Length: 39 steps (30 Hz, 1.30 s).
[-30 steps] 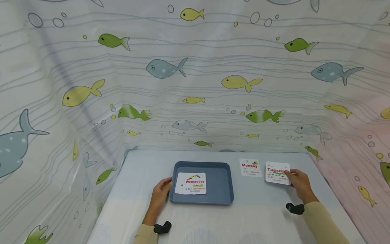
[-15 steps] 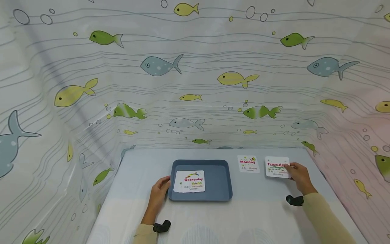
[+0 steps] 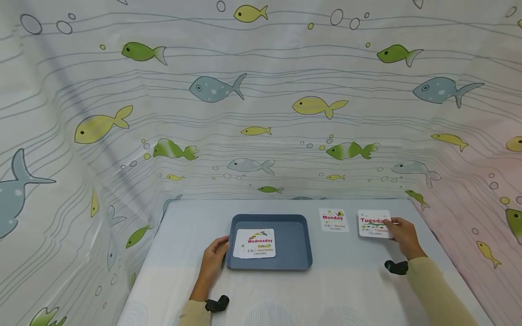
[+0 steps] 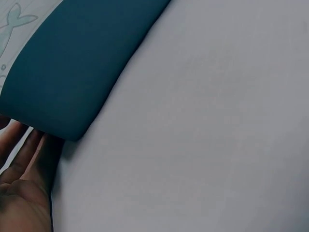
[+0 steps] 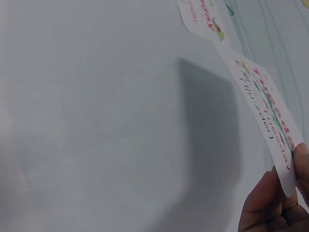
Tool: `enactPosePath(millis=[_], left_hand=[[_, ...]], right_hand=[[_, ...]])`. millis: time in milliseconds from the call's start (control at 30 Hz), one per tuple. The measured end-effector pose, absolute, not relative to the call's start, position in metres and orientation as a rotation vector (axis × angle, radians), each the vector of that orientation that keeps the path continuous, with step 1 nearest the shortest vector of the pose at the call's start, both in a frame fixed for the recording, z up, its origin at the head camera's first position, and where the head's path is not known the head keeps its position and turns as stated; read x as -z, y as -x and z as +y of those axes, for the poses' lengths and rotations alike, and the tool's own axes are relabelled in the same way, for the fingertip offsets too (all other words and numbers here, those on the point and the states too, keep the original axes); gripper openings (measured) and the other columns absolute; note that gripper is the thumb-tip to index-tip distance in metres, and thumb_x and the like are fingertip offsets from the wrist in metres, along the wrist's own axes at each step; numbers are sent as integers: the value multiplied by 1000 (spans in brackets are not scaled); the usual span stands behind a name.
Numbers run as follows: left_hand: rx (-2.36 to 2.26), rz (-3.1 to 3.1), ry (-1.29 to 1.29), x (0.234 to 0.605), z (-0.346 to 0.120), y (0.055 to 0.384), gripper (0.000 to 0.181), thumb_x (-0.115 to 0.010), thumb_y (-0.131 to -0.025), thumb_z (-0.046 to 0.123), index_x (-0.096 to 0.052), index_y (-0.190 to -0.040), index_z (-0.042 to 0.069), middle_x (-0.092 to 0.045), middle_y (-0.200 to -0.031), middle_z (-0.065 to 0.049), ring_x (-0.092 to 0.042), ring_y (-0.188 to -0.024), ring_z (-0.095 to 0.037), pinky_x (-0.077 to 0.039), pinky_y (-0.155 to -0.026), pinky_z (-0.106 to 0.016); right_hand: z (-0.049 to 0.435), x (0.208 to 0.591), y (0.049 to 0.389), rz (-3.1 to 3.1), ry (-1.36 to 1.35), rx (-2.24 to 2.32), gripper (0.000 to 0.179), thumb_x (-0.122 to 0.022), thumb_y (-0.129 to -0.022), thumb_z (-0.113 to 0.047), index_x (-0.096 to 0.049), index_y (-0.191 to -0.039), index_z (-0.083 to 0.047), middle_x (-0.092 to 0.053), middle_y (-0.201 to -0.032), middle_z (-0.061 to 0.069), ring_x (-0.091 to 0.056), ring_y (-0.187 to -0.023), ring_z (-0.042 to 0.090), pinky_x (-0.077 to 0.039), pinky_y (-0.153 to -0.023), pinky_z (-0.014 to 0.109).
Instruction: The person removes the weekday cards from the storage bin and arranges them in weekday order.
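Note:
My right hand [image 3: 405,236] pinches the right edge of a white Tuesday card [image 3: 369,229] between thumb and fingers. In the right wrist view the Tuesday card [image 5: 264,104] stands tilted, casting a shadow on the tabletop. A Monday card [image 3: 334,220] lies flat just left of it. My left hand [image 3: 214,259] is at the left side of a blue-grey tray [image 3: 291,262]; the left wrist view shows its fingers [image 4: 24,154] fairly straight against the tray's end wall. Inside the tray, to the left, a Wednesday card [image 3: 254,244] lies on top of another card, mostly covered.
A pale cloth covers the table [image 3: 334,285]. Behind it and at both sides hangs a white curtain [image 3: 261,59] printed with fish. A black wrist camera [image 3: 218,304] sits on the left wrist, another black camera [image 3: 396,267] on the right.
My right hand has shifted the Tuesday card slightly right and back, away from the Monday card. The head view has tilted a little. My left hand stays by the tray.

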<state>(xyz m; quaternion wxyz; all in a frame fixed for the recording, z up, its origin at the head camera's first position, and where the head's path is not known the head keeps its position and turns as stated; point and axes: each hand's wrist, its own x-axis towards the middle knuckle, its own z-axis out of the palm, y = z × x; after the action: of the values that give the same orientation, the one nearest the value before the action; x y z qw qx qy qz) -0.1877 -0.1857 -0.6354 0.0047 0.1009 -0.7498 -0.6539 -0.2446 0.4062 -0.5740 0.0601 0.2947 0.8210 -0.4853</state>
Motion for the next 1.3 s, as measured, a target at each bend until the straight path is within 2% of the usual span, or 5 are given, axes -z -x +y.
enactPosePath(millis=[333, 600, 1067, 1200, 1300], left_hand=[[2047, -2363, -341, 635, -185, 187, 36, -63, -99, 28, -62, -132, 13, -62, -136, -7, -56, -129, -22, -48, -95, -14], [2027, -2357, -329, 636, -184, 188, 38, -63, -99, 30, -62, -133, 12, -62, -137, -9, -56, -128, -23, -49, -99, -20], [2052, -2359, -341, 627, -183, 184, 37, -61, -100, 27, -61, -134, 11, -60, -139, -9, -54, -132, -24, -48, -104, -25], [2037, -2362, -350, 632, -183, 186, 37, -62, -100, 28, -61, -133, 12, -61, -138, -8, -55, -131, -24, -47, -107, -30], [2043, -2367, -361, 631, -183, 187, 36, -60, -101, 25, -60, -134, 10, -60, -140, -10, -54, -132, -25, -47, -105, -25]], right_hand=[[402, 576, 250, 2499, -870, 1478, 64, -46, -105, -37, -33, -150, 8, -45, -139, 27, -52, -110, 33, -44, -66, 15], [399, 578, 258, 2521, -889, 1456, 62, -46, -106, -36, -34, -150, 7, -45, -138, 27, -50, -110, 34, -47, -74, 24], [402, 586, 278, 2574, -859, 1364, 60, -46, -106, -34, -35, -150, 6, -49, -131, 25, -55, -103, 31, -49, -70, 25], [399, 586, 279, 2573, -868, 1356, 59, -46, -106, -33, -36, -150, 5, -49, -130, 25, -53, -103, 31, -49, -73, 29], [396, 585, 278, 2567, -881, 1340, 58, -45, -106, -33, -37, -150, 4, -49, -130, 25, -52, -103, 31, -49, -74, 33]])
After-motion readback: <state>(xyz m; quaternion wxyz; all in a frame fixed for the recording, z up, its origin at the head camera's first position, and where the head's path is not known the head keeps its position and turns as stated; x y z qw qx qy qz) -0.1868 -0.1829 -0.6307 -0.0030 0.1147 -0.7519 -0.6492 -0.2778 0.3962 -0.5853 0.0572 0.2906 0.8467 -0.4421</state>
